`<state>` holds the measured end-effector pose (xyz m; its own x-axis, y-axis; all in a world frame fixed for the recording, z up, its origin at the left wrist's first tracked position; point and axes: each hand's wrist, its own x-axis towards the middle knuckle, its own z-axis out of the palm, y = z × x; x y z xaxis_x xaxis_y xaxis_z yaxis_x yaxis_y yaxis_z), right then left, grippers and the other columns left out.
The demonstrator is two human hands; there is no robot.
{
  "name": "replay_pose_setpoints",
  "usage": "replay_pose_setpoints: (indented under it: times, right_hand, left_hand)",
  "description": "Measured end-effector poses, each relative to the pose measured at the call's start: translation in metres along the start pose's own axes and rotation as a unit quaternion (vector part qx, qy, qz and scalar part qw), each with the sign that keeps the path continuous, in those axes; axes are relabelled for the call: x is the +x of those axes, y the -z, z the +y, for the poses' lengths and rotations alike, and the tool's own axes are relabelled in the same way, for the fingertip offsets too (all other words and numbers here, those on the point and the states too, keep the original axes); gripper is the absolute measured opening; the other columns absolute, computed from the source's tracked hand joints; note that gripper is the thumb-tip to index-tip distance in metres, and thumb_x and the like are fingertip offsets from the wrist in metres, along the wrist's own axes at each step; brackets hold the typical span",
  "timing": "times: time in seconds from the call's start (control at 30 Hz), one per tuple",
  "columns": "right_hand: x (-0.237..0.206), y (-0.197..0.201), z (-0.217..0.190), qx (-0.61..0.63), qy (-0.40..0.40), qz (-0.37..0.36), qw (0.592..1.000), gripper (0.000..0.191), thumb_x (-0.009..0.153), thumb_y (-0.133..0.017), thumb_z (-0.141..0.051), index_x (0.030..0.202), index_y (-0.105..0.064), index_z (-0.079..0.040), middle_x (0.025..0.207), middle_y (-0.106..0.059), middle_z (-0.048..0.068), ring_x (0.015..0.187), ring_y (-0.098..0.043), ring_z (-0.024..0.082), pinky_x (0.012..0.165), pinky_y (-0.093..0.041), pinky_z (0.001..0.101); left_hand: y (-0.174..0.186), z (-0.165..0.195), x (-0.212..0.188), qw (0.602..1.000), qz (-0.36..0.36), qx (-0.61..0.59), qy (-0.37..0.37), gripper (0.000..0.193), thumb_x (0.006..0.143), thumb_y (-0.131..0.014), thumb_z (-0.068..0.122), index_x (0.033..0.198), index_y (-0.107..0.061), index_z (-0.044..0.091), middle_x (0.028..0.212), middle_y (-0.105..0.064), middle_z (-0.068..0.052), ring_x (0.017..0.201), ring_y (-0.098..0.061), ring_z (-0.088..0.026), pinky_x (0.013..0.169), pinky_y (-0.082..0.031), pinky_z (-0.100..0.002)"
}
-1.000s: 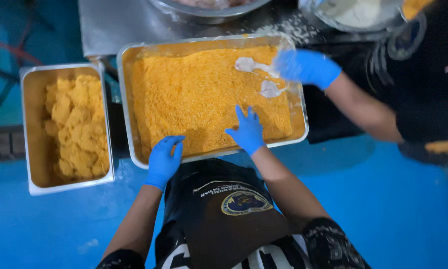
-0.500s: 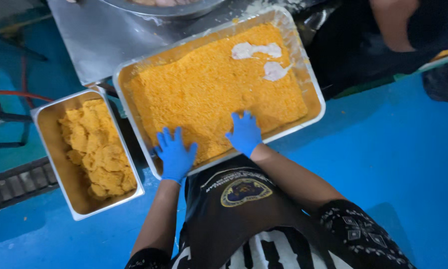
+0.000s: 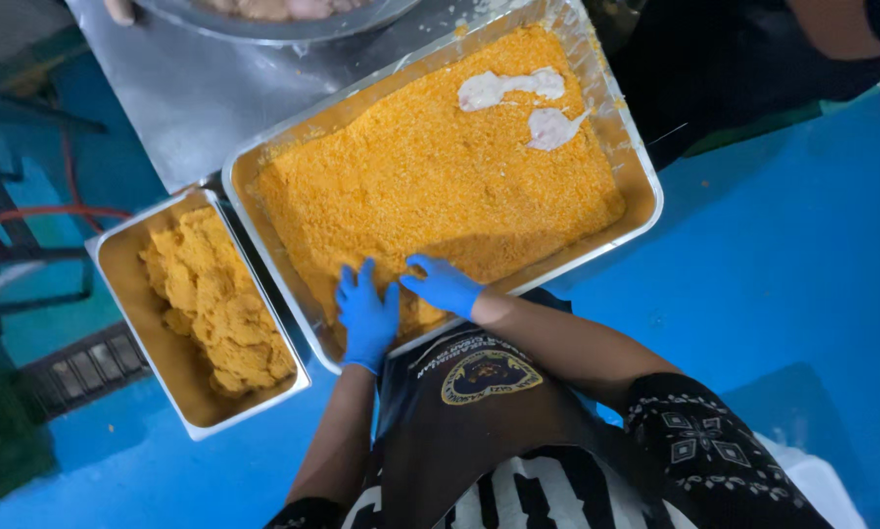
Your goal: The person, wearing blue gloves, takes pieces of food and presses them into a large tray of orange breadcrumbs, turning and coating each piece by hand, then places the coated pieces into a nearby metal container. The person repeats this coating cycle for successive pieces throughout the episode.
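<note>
pressing into the orange crumbs at the near edge of the big tray (image 3: 645, 211), both gloved hands lie flat with fingers spread and hold nothing: the left hand (image 3: 368, 315) palm down, the right hand (image 3: 444, 284) just beside it, fingertips nearly meeting. the crumbs (image 3: 430, 176) fill the tray, and two pale raw pieces (image 3: 518, 103) rest on top at the far corner, well apart from the hands. to do this well, i'd judge it best to keep the palms flat and push evenly, working the crumbs away from the near wall so none spills over the rim onto the apron. the small tray (image 3: 117, 264) to the left, touching the big one, holds coated pieces (image 3: 214, 304). both trays sit on the steel bench (image 3: 195, 98), with a metal bowl (image 3: 273, 24) at its far edge.
</note>
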<state>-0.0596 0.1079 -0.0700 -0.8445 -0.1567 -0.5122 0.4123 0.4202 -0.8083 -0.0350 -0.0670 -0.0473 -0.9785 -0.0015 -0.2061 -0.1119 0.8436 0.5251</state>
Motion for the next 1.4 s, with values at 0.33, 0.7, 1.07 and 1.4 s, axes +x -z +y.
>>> replay_pose_setpoints:
  times: [0.33,0.7,1.07,1.4]
  right_hand:
    - [-0.018,0.074,0.019,0.074,0.236,0.074,0.966,0.062,0.092,-0.064,-0.025,0.145,-0.044,0.002,0.135,-0.06,0.019,0.126,-0.058,0.029,0.107,-0.048,0.0424]
    - [0.01,0.163,0.027,0.575,-0.031,0.278,0.769,0.03,0.098,-0.061,-0.032,0.12,-0.06,-0.013,0.103,-0.065,0.004,0.091,-0.068,0.021,0.075,-0.06,0.0368]
    - [-0.008,0.011,-0.007,0.286,-0.104,0.054,0.951,0.039,0.105,-0.055,-0.039,0.122,-0.064,-0.004,0.1,-0.061,0.013,0.088,-0.056,0.026,0.074,-0.044,0.0417]
    - [0.069,0.161,-0.061,0.63,-0.079,0.23,0.737,0.045,0.101,-0.053,-0.048,0.137,-0.049,-0.021,0.132,-0.062,0.01,0.125,-0.061,0.032,0.109,-0.047,0.0491]
  left_hand:
    - [-0.008,0.095,0.033,0.933,-0.108,-0.288,-0.188,0.055,0.1,-0.06,0.014,0.151,-0.045,0.001,0.157,-0.042,-0.026,0.148,-0.039,-0.041,0.123,-0.031,-0.046]
    - [0.031,0.064,0.078,0.992,0.022,0.013,-0.122,0.047,0.091,-0.072,0.029,0.135,-0.064,0.016,0.151,-0.048,-0.025,0.142,-0.038,-0.047,0.116,-0.032,-0.057]
    - [-0.015,0.044,0.023,0.982,-0.077,-0.157,-0.073,0.045,0.097,-0.065,0.026,0.137,-0.059,0.003,0.142,-0.058,-0.022,0.138,-0.051,-0.041,0.118,-0.039,-0.048]
    - [0.035,0.079,0.049,0.981,0.006,-0.143,-0.133,0.059,0.097,-0.067,0.024,0.151,-0.049,0.012,0.161,-0.039,-0.027,0.151,-0.034,-0.043,0.122,-0.029,-0.049]
